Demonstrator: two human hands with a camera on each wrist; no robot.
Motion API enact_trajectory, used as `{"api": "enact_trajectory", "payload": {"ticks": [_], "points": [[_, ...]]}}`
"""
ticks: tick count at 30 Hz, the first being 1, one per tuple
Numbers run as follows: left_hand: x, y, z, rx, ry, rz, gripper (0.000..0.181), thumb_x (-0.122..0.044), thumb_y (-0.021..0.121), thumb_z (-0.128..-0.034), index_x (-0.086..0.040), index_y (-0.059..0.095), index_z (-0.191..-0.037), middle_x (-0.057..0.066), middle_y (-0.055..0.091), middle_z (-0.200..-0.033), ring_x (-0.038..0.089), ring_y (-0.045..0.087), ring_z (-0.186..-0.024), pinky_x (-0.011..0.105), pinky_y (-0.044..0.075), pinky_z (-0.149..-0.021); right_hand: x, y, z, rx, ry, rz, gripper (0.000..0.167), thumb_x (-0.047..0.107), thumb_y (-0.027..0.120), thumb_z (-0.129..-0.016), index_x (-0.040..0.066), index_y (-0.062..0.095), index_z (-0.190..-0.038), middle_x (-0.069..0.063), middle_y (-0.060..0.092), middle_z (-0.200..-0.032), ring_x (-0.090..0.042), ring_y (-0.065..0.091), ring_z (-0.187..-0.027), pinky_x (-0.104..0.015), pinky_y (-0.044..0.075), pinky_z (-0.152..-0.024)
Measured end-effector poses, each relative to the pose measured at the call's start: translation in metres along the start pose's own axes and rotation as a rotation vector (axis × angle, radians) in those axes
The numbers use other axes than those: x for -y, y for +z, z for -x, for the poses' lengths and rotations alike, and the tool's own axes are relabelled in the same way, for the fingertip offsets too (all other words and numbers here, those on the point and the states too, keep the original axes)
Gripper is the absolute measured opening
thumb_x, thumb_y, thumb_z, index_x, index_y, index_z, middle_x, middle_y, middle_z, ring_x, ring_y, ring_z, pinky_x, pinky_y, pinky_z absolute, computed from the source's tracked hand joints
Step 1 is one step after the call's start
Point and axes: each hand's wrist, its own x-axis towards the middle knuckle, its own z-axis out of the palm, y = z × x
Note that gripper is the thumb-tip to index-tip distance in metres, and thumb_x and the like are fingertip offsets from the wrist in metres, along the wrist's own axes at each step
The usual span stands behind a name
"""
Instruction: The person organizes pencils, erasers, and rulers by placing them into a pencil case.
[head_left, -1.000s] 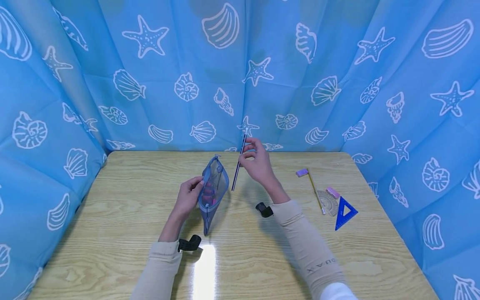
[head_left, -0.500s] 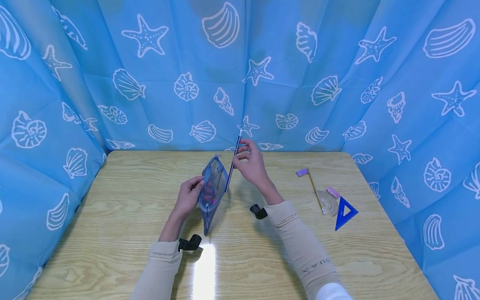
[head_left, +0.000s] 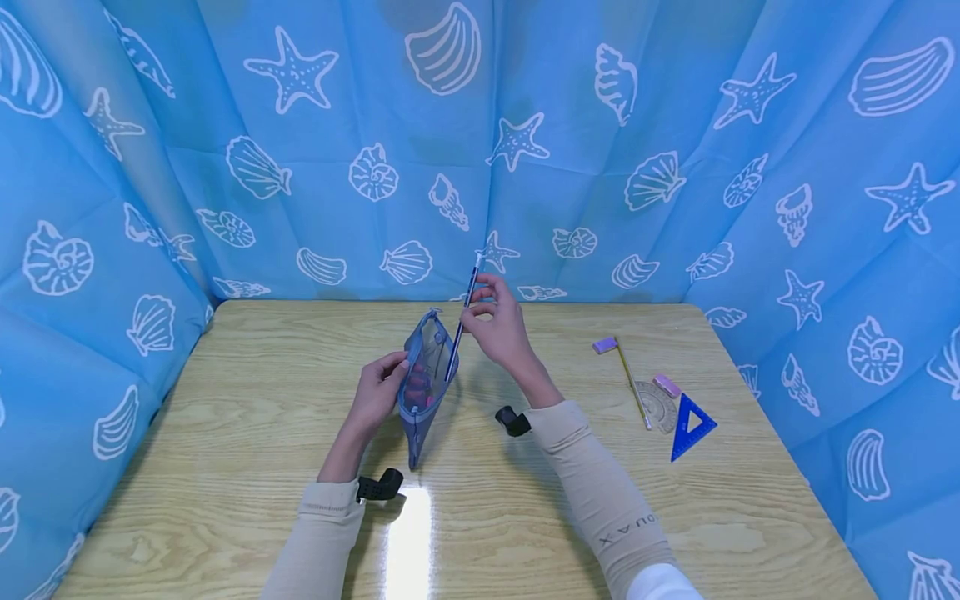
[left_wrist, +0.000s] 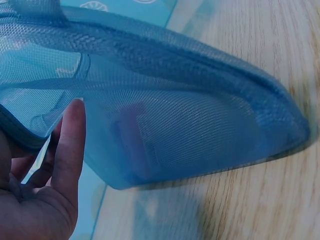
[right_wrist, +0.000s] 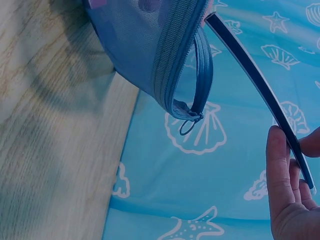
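Left hand pinches the pouch's left rim; slacken that, mouth could sag closed. Pouch between the hands, lower end of dark stick at its mouth. Right hand pinches stick; bad angle could snag the rim. Left wrist: mesh wall, no stick. Right wrist: stick's blunt end, too small in head view.

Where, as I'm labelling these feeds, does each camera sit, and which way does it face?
Head: on the person's head, facing forward and down over the table; left hand, right hand and both sleeves show.
Left wrist: on that wrist, facing the blue mesh pouch; left hand at lower left.
Right wrist: on that wrist, facing the dark stick, part of the pouch and the curtain; right hand at lower right.
Shared: the head and right wrist views both show stick and pouch.
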Motion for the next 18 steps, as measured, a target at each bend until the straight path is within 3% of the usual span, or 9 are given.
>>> {"api": "enact_trajectory", "payload": {"ticks": [8, 11, 18], "points": [[0.0, 0.002, -0.002, 0.016, 0.014, 0.021, 0.034, -0.012, 0.043, -0.1101, 0.004, 0.061, -0.134, 0.025, 0.065, -0.119, 0.025, 0.064, -0.1, 0.021, 0.055, -0.078, -0.001, 0.008, 0.001, 0.006, -0.011, -0.034, 0.053, -0.003, 0.059, -0.093, 0.002, 0.043, -0.144, -0.014, 0.054, -0.112, -0.025, 0.065, -0.09, -0.048, 0.063, -0.078], [-0.001, 0.001, -0.002, 0.013, 0.008, 0.026, 0.033, -0.011, 0.044, -0.1097, 0.004, 0.062, -0.133, 0.025, 0.065, -0.118, 0.022, 0.064, -0.097, 0.021, 0.055, -0.078, -0.002, 0.012, 0.002, 0.009, -0.012, -0.036, 0.053, -0.004, 0.059, -0.093, 0.003, 0.043, -0.143, -0.014, 0.054, -0.111, -0.024, 0.065, -0.089, -0.045, 0.064, -0.076], [-0.001, 0.0, -0.002, 0.003, 0.005, 0.023, 0.033, -0.012, 0.044, -0.1098, 0.004, 0.062, -0.133, 0.025, 0.064, -0.12, 0.019, 0.063, -0.097, 0.02, 0.054, -0.077, -0.005, 0.02, 0.007, 0.014, -0.004, -0.022, 0.054, -0.004, 0.061, -0.092, 0.002, 0.043, -0.143, -0.016, 0.056, -0.112, -0.028, 0.067, -0.09, -0.052, 0.063, -0.077]]}}
